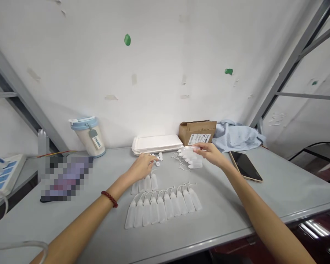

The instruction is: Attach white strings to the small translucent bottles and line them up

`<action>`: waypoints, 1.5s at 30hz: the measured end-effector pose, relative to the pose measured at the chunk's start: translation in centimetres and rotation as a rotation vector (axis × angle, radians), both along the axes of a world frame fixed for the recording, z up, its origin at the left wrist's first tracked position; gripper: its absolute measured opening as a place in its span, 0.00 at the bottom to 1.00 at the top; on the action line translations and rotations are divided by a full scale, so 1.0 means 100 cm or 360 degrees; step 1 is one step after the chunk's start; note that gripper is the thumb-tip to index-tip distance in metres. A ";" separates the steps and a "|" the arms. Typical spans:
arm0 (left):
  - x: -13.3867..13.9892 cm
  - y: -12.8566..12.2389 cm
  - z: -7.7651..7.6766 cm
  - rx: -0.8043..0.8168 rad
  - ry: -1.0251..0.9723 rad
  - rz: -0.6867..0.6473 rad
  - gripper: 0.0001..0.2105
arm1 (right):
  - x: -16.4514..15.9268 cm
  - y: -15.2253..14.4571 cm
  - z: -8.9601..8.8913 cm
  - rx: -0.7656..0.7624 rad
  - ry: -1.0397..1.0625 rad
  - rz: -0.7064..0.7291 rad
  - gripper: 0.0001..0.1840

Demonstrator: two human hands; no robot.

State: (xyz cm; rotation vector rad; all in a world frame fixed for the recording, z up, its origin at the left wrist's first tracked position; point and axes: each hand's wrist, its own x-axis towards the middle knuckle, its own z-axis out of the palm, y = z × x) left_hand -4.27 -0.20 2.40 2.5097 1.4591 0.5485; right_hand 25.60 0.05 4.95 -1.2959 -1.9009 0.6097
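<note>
My left hand [143, 167] is closed, its fingertips bent down at a few small white caps [160, 156]; whether a cap is between them is hidden. On the right, my right hand [210, 153] pinches the end of a small translucent squeeze bottle [191, 147] above a pile of similar bottles [195, 165] with thin white cords. In front, a row of capped bottles [154, 212] lies side by side, each with a cord at its neck. A shorter row of bottles [154, 182] lies behind it, partly under my left hand.
A stack of white trays [156, 142], a cardboard box [199, 132] and a light blue cloth [236, 135] line the wall. A phone [245, 165] lies at right. A blue-lidded tumbler [90, 139] and a blurred purple item [68, 176] are at left.
</note>
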 end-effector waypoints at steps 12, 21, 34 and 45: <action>0.015 0.012 0.000 -0.0136 0.0264 -0.0055 0.16 | 0.022 0.016 -0.012 -0.0162 -0.0264 -0.0025 0.14; 0.017 0.020 0.001 -0.0155 0.0286 -0.0082 0.13 | 0.022 0.021 -0.021 -0.0283 -0.0373 -0.0107 0.12; 0.011 0.013 0.011 -0.0108 -0.0031 0.0000 0.10 | 0.024 0.023 -0.024 -0.0225 -0.0548 -0.0253 0.14; -0.020 -0.024 0.004 0.0207 -0.0519 0.0337 0.13 | -0.007 -0.003 -0.007 0.0292 -0.0602 -0.0455 0.13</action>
